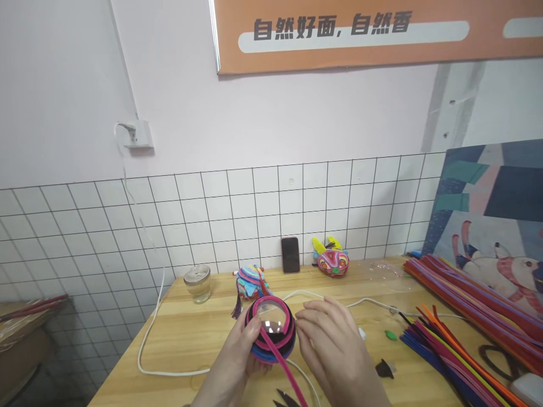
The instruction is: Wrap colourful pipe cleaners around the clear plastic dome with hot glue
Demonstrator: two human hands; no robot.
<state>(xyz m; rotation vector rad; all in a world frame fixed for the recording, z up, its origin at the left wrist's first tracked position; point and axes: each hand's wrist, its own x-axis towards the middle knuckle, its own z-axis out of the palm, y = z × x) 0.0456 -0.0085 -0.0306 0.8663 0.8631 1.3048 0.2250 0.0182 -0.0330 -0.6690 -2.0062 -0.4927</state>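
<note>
Plainly, held the ball (271, 323) over the wooden table (190, 333), clamped firmly in the left hand (240, 343), with the thumb at its upper left edge and fingers underneath. Had its clear dome facing up, ringed with fuzzy bands of pink, black and blue. Ran a pink strip (281, 363) from near that thumb across the front of the ball, its long end trailing down on the near side. Held the right hand (333, 342) just right of the ball, back upward, fingers bent and close together, tips beside its rim; could not tell of any touch or pinch there.

Saw a striped ornament (251, 282) with a tassel just behind the ball and slightly left, and a glass (197, 284) farther off that way. Saw a phone (291, 255) behind the ball, propped upright near the tiled wall (241, 212), and an animal-face ornament (333, 262) with yellow ears behind and to the right. Noted a white cord (173, 373) left of the ball, reappearing behind it.

Spotted a green piece (391, 335) and a dark scrap (384, 368) right of the ball, beyond the right hand. Found mixed-colour stems (456, 353) and red stems (470, 299) well to its right. Glimpsed dark blades (289, 399) on its near side, partly out of view.
</note>
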